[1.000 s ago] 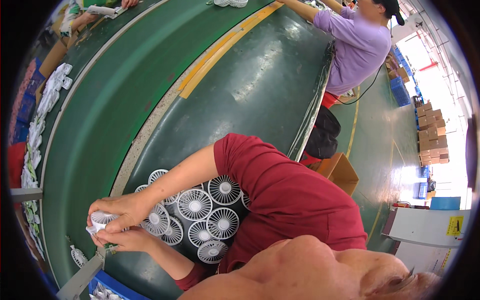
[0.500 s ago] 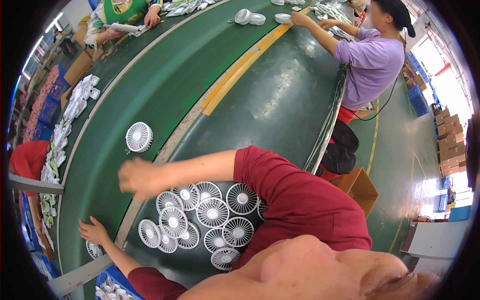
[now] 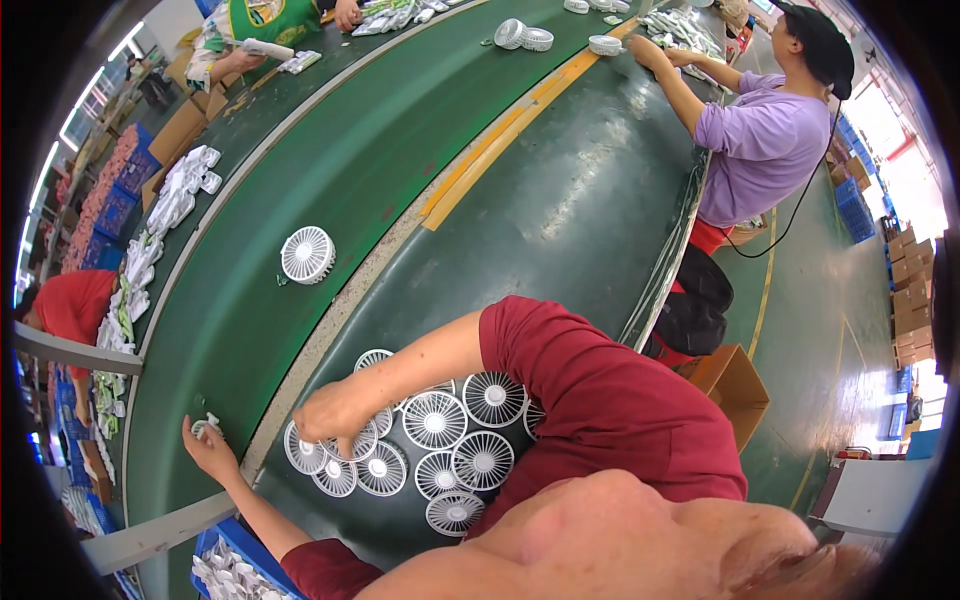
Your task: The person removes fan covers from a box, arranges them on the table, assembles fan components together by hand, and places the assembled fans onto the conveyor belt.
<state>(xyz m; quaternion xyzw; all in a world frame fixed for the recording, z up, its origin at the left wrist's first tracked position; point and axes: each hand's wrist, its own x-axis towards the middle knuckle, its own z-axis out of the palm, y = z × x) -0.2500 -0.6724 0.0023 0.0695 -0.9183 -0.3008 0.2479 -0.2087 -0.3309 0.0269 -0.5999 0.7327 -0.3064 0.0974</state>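
My left hand (image 3: 212,455) is over the green conveyor belt (image 3: 240,330), its fingers curled round a small white fan part (image 3: 207,428) that they partly hide. To the right, my right hand (image 3: 337,410) reaches down into a group of round white fan grilles (image 3: 434,420) on the dark green tabletop (image 3: 540,240). Its fingers are bent over the edge of one grille (image 3: 364,442), and the hand and forearm cover part of the group. Farther up the belt sits a white fan head (image 3: 307,255) with its grille facing up.
A blue crate (image 3: 232,545) of white parts stands below my left arm, beside a grey metal bar (image 3: 165,535). Co-workers sit at the far left, far end and right, one in a purple shirt (image 3: 765,140). More fan heads (image 3: 523,36) lie far up the belt.
My right hand has moved from over the belt back to the grilles. My left hand has come up slightly, with the white fan part now at its fingers. The view has shifted a little.
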